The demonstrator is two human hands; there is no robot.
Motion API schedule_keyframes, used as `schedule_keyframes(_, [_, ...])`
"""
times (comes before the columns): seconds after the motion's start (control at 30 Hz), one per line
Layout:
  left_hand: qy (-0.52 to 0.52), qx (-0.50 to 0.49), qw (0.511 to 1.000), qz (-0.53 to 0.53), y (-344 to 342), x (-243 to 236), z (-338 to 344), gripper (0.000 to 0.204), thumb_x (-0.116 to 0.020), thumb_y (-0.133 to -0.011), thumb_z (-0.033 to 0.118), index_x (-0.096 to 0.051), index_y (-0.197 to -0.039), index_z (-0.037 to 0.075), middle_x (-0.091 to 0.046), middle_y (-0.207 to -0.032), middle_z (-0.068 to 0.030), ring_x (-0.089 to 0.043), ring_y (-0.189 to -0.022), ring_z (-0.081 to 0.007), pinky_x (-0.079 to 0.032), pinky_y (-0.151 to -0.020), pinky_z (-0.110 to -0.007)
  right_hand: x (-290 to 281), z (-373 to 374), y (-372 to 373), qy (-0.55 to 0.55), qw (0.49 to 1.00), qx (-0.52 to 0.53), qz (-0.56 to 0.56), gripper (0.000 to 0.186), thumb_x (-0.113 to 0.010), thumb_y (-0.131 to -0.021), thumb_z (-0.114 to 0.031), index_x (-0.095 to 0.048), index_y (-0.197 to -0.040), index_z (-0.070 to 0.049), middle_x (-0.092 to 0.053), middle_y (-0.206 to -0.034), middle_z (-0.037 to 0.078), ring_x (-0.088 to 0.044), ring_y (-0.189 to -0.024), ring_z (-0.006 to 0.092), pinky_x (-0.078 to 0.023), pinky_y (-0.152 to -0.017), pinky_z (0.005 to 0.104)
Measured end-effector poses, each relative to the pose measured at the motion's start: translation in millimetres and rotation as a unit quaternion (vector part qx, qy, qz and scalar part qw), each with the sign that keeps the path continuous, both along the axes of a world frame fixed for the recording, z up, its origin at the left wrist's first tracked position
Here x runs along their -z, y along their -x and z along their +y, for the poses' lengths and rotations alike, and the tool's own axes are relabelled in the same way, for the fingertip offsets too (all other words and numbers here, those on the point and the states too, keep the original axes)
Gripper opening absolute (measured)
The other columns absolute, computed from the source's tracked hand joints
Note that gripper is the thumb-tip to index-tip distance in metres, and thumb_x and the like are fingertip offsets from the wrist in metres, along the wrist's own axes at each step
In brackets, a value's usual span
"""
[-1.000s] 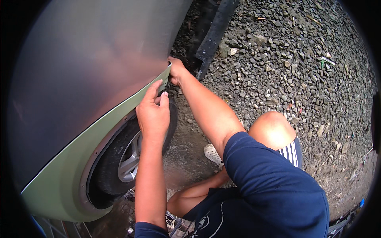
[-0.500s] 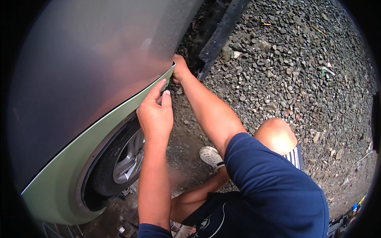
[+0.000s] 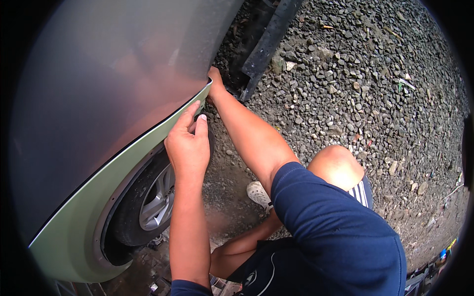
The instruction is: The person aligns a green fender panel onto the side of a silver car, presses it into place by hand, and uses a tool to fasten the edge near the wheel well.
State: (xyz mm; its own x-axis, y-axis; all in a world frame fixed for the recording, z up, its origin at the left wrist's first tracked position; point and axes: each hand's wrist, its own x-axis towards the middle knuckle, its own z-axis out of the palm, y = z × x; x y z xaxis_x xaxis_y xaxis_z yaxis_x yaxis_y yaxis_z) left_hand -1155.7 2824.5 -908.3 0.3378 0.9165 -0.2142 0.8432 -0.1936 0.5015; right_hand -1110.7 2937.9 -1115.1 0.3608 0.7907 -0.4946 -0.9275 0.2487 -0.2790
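My left hand [image 3: 188,148] rests along the pale green fender [image 3: 143,135], its fingers stretched toward the fender's narrow front tip and the thumb raised apart. At that tip, my right hand [image 3: 215,84] reaches round the corner where the fender meets a large dark glossy panel [image 3: 98,93]. The panel edge hides the right fingers, so their grip does not show. Below the left hand, a wheel [image 3: 159,200] with a silver rim and black tyre sits inside the green wheel arch.
A long black part [image 3: 266,47] lies on the ground beyond my right hand. Grey gravel [image 3: 355,84] spreads to the right. My bent knee [image 3: 337,167] and a pale clog [image 3: 258,195] are close below my right arm.
Both hands and the vehicle appear slightly further left in the picture, along with the whole view. The left hand remains by the fender and the right at its tip.
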Motion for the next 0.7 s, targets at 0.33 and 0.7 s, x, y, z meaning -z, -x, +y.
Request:
schedule_keyframes(0.33, [-0.019,-0.002,1.0,0.022,-13.9,-1.2,-2.3,0.033,-0.068,-0.096,0.001,-0.07,-0.129,-0.002,-0.075,-0.118,-0.0146,-0.073,-0.106,-0.0176,-0.057,-0.095,-0.03,21.3,12.7,-4.7,0.055,0.997,-0.05,-0.018,0.021,-0.073,-0.088,-0.009,-0.077,-0.105,0.004,-0.077,-0.093,0.013,-0.071,-0.078,0.0196,-0.055,-0.07,0.0335])
schedule_keyframes(0.7, [-0.034,-0.006,0.999,0.004,-12.2,5.0,-1.1,0.032,-0.069,-0.096,0.006,-0.071,-0.128,-0.001,-0.076,-0.115,-0.0177,-0.076,-0.099,-0.0204,-0.058,-0.089,-0.032,6.8,0.9,-10.1,0.069,0.995,-0.052,-0.053,0.018,-0.076,-0.086,-0.009,-0.077,-0.098,0.004,-0.076,-0.091,0.01,-0.068,-0.076,0.0159,-0.053,-0.067,0.032])
